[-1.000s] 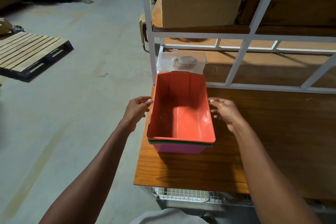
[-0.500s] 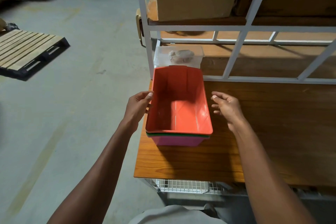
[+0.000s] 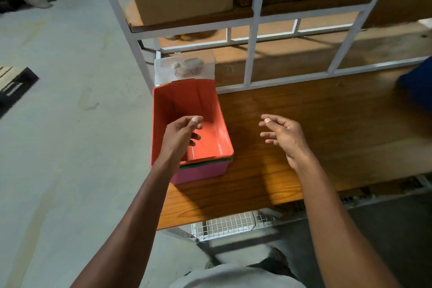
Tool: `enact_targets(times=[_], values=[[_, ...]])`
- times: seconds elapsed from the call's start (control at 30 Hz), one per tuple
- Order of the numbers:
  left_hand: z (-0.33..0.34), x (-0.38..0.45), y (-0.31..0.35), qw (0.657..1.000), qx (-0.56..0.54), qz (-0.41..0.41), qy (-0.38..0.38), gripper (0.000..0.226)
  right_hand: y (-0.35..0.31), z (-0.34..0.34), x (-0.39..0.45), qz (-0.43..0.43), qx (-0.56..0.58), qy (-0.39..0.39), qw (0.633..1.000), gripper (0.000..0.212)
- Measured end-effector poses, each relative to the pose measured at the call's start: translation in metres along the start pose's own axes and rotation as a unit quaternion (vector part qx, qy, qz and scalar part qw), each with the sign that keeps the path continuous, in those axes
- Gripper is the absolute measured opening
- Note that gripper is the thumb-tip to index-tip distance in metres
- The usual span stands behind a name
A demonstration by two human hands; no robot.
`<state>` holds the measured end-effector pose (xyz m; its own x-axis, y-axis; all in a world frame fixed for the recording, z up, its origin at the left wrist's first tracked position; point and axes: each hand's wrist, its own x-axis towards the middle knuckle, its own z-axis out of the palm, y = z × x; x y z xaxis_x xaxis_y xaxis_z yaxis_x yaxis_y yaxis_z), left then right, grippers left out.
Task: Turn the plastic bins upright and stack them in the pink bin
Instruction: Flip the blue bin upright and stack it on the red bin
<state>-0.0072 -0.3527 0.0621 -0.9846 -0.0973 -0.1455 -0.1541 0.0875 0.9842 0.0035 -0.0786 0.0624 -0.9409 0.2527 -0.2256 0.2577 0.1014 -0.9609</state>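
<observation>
Orange bin point(image 3: 187, 103) under left hand point(image 3: 181, 134), right hand point(image 3: 284, 134) apart.

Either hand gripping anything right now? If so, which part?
Nothing held. Left hand hovers open over the orange bin; right hand is open above the table.

A single wide-angle camera sits on the person's head, looking forward and steeply down. It is close above the desk point(image 3: 304, 128), whose near left corner fills the middle of the frame. Both forearms reach in from the bottom edge. The floor point(image 3: 58, 124) runs along the left side, and the white shelf frame point(image 3: 253, 37) crosses the top. Straight lines bow near the edges.
</observation>
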Motion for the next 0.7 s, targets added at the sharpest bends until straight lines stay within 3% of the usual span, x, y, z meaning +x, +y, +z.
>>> enact_targets(times=[0.33,0.7], values=[[0.157,-0.025,-0.012,0.992,-0.011,-0.036,-0.124,0.023,0.039,-0.147,-0.013,0.048,0.069,0.044,0.995,0.022],[0.383,-0.062,-0.020,0.975,-0.026,-0.098,-0.197,0.037,0.099,-0.351,-0.009,0.084,0.024,0.116,0.989,0.020]])
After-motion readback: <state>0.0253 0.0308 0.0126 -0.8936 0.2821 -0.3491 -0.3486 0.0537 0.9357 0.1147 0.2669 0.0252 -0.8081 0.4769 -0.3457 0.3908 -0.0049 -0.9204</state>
